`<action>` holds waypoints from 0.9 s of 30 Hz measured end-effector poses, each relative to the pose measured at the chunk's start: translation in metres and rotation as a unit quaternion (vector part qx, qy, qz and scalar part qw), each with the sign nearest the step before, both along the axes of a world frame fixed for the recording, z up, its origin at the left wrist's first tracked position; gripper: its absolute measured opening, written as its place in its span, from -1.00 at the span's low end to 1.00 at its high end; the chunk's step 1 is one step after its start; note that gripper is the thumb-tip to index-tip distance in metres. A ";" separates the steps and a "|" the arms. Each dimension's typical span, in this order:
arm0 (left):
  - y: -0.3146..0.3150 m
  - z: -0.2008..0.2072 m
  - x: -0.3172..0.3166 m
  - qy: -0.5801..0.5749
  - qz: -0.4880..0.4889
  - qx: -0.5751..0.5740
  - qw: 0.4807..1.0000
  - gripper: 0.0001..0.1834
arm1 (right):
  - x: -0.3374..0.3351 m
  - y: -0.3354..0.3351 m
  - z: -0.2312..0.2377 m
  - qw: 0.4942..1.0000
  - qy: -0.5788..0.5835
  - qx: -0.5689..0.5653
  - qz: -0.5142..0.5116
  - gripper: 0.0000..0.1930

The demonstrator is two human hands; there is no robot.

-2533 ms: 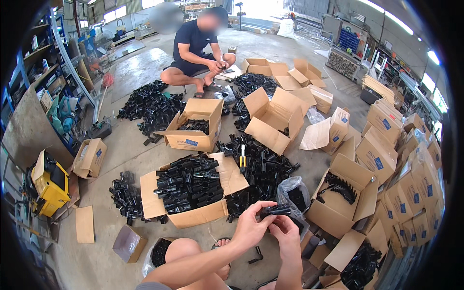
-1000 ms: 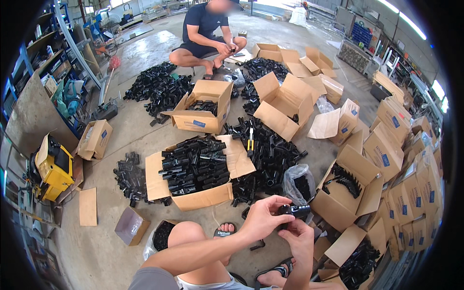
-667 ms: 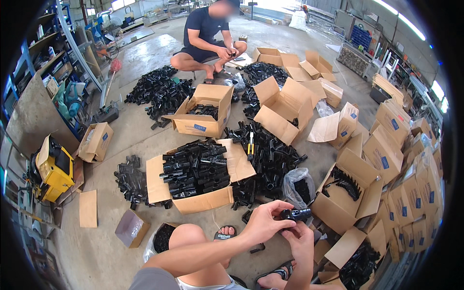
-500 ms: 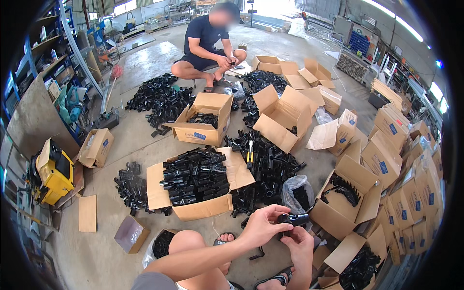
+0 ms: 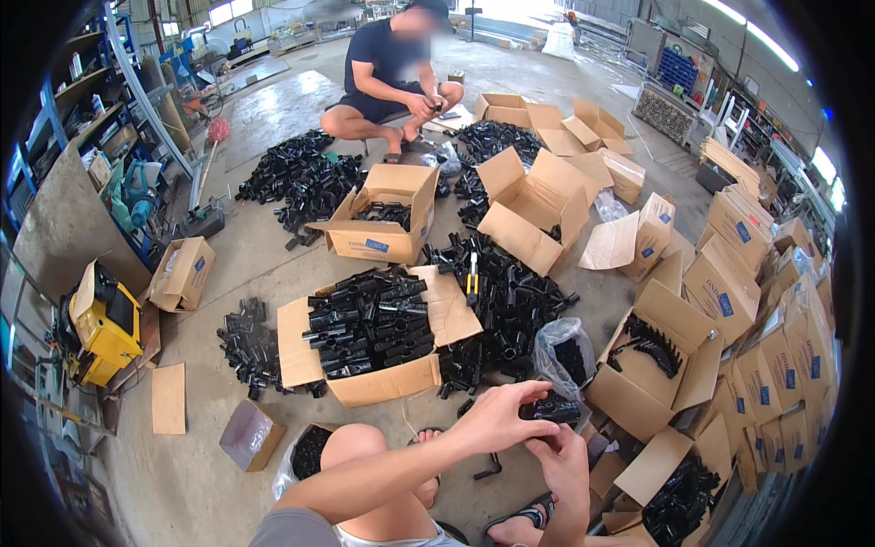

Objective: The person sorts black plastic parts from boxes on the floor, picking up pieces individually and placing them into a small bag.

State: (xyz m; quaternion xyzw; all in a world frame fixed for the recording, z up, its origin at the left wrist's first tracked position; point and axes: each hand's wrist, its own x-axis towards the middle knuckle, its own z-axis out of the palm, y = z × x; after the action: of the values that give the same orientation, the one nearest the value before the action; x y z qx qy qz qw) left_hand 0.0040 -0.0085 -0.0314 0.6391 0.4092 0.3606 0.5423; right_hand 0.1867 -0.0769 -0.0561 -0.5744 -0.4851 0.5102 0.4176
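i'm looking down at a concrete workshop floor (image 5: 273, 118) strewn with boxes. low in the frame my left hand (image 5: 497, 417) and right hand (image 5: 561, 460) meet, both closed on one black plastic fitting (image 5: 550, 410). just left of them an open box (image 5: 365, 333) sits packed with fittings; i judge it nearly filled. a loose pile (image 5: 510, 301) above and boxes at right remain. another person (image 5: 392, 73) works at top.

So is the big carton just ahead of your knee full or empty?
Full: the open carton is heaped to its rim with black plastic fittings, flaps spread out.
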 end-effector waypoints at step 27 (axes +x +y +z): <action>0.020 0.005 -0.015 -0.123 -0.113 -0.183 0.969 -0.62 | 0.011 0.007 0.050 0.976 -0.167 0.131 0.036 -0.69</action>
State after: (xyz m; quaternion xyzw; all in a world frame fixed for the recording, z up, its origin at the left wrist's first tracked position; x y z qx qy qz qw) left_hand -0.0109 0.0115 -0.0260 0.5213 0.3237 0.2922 0.7336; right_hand 0.1978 -0.0695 -0.0061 -0.5743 -0.6310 0.3534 0.3836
